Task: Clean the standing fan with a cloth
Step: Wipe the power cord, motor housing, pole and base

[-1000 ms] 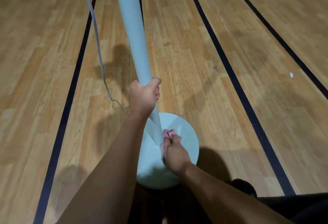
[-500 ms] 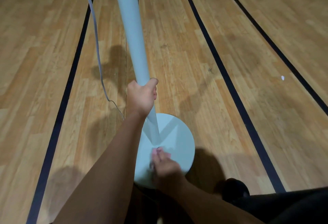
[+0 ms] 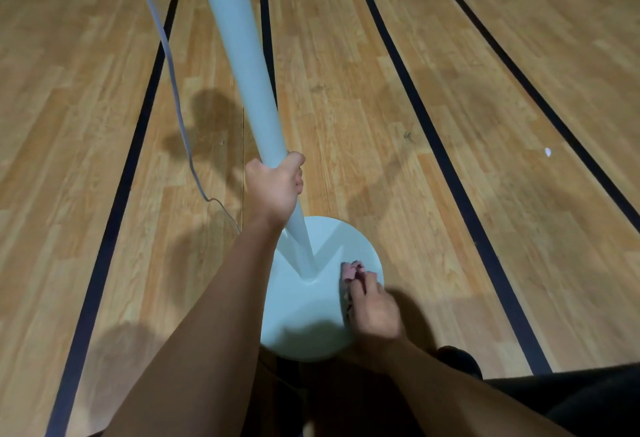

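Right hand (image 3: 374, 312), cloth (image 3: 349, 270) slid rightward across base (image 3: 304, 326).

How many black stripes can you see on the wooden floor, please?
4. One stripe runs at far left; a second is partly hidden behind the fan pole; a third passes right of the base; a fourth crosses the far right. Others may lie outside view.

Left hand (image 3: 273, 187) grips pole (image 3: 239, 56); right hand (image 3: 374, 312) presses pink cloth (image 3: 348, 272), likely crumpled, on base (image 3: 304, 326).
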Tool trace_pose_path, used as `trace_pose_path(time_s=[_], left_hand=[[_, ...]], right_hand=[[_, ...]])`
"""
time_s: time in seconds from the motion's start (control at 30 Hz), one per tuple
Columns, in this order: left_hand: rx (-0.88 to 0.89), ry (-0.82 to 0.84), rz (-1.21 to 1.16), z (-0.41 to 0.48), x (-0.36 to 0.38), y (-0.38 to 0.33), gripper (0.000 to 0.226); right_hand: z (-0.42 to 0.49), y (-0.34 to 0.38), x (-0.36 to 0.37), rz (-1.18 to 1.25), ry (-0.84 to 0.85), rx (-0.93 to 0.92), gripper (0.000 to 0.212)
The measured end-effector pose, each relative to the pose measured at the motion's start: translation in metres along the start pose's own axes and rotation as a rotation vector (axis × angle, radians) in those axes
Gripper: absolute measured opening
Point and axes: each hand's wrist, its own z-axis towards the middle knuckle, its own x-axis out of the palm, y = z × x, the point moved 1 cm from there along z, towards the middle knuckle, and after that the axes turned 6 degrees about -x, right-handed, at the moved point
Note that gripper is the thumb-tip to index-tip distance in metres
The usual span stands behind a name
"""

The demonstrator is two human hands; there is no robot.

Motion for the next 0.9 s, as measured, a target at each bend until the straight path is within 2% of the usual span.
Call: trace_pose_path(time_s=[0.1,0.17,0.27,0.33,0.47,0.7,0.8,0.9], left_hand=[[0.009,-0.005,-0.017,0.003,-0.005,-0.003,0.026],[0.01,0.009,-0.029,0.005,-0.006,-0.005,0.027],[0.007,0.028,-0.044,0.007,-0.004,-0.008,0.031],[0.005,0.046,-0.049,0.007,-0.003,-0.008,0.033],[0.011,0.072,-0.037,0.004,-0.006,-0.006,0.029],[0.001,0.088,0.032,0.004,-0.016,-0.006,0.027],[-0.018,-0.023,0.083,0.0,-0.01,-0.01,0.025],[0.03,-0.268,0.09,-0.008,0.006,-0.011,0.031]], right_hand=[[-0.016,0.039,0.017,0.043,0.027,-0.238,0.069],[-0.025,0.06,0.022,0.055,0.051,-0.416,0.064],[-0.022,0.053,0.012,0.033,0.037,-0.521,0.064],[-0.018,0.029,0.004,0.057,0.04,-0.422,0.059],[0.0,-0.024,-0.003,0.055,0.082,-0.069,0.055],[0.034,-0.034,-0.002,0.102,0.026,0.148,0.042],[0.036,-0.032,0.001,0.106,0.032,0.188,0.042],[0.039,-0.028,0.001,0.119,0.032,0.199,0.042]])
